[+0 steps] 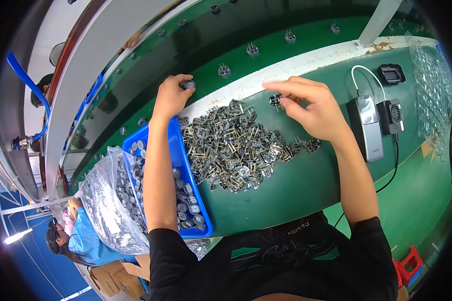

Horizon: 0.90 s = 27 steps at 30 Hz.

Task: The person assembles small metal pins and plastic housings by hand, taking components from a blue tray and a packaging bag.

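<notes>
Nearest the lens, bottom centre: wearer's black shirt (286,256), right up against the edge of the green table (266,208). Going left to right: clear plastic bag (105,200) of grey parts at lower left, overlapping a blue tray (207,232) with loose grey housings (187,188) in it; plenty left there. Left hand (173,98), upper left of centre, had fingers and thumb closed round one grey housing (190,85) at the edge of the green strip (301,52); couldn't tell whether it was being set down or picked up. Along that strip, pieces (224,70) stood well apart, several to the upper right and more toward the left. My read: those were the done ones, though too small to confirm anything was fitted inside. Centre frame: big heap of metal-pinned dark inserts (236,145), so most of the stock in reach looked unworked. Right hand (311,103), right of centre, held a small dark insert (274,100) in a narrow pinch above the table, apart from the heap. Judgement: mid-batch, one housing and one insert in hand, not joined. Far right: silver device (369,128) with cables, black cradle (391,73), bubble wrap (427,95), none touched by either hand.
</notes>
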Motion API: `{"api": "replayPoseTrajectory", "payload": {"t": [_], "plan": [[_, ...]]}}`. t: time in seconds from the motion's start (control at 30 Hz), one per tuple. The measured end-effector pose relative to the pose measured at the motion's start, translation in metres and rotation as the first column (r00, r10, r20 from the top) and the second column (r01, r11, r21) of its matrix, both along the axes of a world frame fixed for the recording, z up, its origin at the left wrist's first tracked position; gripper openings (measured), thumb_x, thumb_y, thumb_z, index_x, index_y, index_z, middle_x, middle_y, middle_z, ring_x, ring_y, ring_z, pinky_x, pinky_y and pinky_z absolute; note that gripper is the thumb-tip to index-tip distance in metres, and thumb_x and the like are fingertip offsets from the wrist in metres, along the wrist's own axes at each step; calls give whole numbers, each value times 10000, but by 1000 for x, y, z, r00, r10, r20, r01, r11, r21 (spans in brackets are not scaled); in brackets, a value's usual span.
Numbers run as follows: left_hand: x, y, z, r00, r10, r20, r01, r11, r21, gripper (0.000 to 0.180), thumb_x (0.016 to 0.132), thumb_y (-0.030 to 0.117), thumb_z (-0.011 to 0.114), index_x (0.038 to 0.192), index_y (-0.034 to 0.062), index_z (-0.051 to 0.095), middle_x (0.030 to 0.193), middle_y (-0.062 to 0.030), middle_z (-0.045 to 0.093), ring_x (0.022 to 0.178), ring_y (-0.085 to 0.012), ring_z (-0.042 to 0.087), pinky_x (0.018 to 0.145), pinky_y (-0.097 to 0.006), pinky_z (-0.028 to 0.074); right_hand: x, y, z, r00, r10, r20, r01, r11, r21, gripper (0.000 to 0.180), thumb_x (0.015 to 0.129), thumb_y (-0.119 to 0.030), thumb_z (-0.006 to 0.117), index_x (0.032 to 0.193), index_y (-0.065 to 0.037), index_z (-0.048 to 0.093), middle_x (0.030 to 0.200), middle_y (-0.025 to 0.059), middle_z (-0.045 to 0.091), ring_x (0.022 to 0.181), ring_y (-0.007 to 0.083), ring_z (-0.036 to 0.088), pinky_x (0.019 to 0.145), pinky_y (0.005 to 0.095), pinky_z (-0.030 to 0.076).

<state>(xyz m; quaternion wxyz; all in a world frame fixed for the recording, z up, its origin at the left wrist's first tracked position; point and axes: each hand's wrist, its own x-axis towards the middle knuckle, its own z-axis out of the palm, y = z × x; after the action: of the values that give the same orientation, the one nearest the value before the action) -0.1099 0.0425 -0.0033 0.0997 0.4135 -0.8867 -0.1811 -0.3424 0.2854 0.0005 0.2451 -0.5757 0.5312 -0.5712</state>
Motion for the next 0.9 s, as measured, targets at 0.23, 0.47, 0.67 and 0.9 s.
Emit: {"api": "replayPoseTrajectory", "payload": {"t": [0.23,0.47,0.67,0.9], "plan": [[-25,71,33,905,4,-424,123,955,271,351,792,116,785,1094,-31,679,922,-56,650,782,-73,588,691,-236,488,1,-2,-8,997,59,-48,-59,998,6,289,794,50,546,997,-47,728,780,44,580,713,154,544,628,302,437],[-34,127,42,781,95,-618,415,660,626,335,862,-23,702,1184,-29,610,1032,-99,689,927,-119,663,816,-236,546,16,-4,-7,999,53,2,-53,998,-39,243,808,36,611,1006,-40,729,841,52,634,703,141,590,613,275,466],[-32,124,40,679,295,-672,523,449,725,328,906,-2,652,1223,-42,580,1038,-142,694,956,-199,693,860,-296,576,25,-2,2,994,65,85,-65,998,-5,257,813,43,671,1045,-50,732,835,61,632,713,153,585,628,287,470],[-30,121,36,634,395,-664,528,407,746,333,954,95,573,1260,-32,547,1141,-251,667,1006,-271,697,894,-331,572,24,3,2,970,60,-237,-49,997,54,287,801,32,699,1051,-102,741,846,57,616,727,156,567,620,297,467]]}}
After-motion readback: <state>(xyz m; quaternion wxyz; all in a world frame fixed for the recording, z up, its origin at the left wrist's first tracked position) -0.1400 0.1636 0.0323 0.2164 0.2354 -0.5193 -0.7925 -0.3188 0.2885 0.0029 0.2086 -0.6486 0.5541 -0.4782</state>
